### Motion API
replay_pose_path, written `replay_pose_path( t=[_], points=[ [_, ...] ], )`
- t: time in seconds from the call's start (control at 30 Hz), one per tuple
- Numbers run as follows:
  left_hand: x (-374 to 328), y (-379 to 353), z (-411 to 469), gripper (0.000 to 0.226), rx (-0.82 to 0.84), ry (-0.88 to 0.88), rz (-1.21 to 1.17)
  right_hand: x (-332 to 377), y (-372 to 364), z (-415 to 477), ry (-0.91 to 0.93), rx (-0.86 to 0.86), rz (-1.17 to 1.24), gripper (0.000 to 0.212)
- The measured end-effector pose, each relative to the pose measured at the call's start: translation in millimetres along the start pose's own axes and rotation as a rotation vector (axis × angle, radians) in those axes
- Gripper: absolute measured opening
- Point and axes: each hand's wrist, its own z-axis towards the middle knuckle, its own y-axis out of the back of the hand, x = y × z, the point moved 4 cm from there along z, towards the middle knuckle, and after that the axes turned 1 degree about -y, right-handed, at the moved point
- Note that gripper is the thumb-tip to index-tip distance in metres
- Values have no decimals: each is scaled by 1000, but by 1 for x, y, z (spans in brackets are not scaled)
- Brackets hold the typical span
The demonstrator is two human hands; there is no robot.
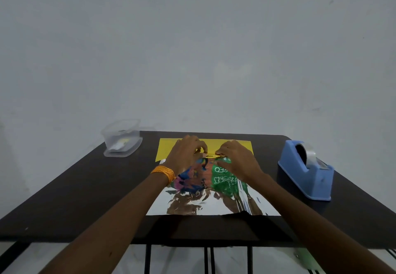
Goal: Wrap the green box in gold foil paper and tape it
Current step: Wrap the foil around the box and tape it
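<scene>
Silver foil paper (214,206): shiny side up, close to the near edge of the dark table (85,198). It looks thin and light and would crinkle or tear if pulled hard.
Green box (224,162): in the middle of the foil, mostly hidden under the hands. The green nearer to me looks like its mirror picture in the foil. I think it is light, stiff card.
Left hand (186,153): fingers curled, pinching a thin gold fold (212,155) of the foil over the box.
Right hand (235,158): pinching the same fold, just beside the left.
Best hold: fingertips on the foil's edge, gently; the box by its flat sides.
Blue tape holder (306,171): right of the foil, apart, and it looks heavy.
Gold side: lies flat beyond the hands.
Clear tub (122,139): far left corner.
</scene>
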Motion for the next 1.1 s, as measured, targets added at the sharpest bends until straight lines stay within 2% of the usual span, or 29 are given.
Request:
replay_pose_path(
  t=[0.07, 0.23, 0.37, 0.53, 0.6, 0.7, 0.8, 1.1],
  points=[
    [1, -1, 0, 13, 13, -8, -11, -5, 4, -5, 14, 1, -16, 33],
    [5, -2, 1, 22, 32, -24, -45, -31, 15, -18, 36, -31, -75, 19],
    [6, -2, 2, 27, 65, -24, -23, -39, 21, -25, 10, 40, -107, 19],
    [6, -4, 3, 26, 57, -9, -10, -37, 43, -18, -119, -146, -14, 12],
    [6, -4, 3, 25, 55, -3, -5, -33, 40, -3, -147, -99, 48, 13],
    [4, -4, 1, 24, 42, -13, 10, -18, 28, 20, -110, 74, 153, 30],
    [3, -4, 1, 24, 34, -5, 13, -5, 13, 32, -59, 147, 132, 32],
    [0, -8, 0, 25, 1, 14, 51, -7, 0, 30, -51, 105, 164, 29]
  ],
)
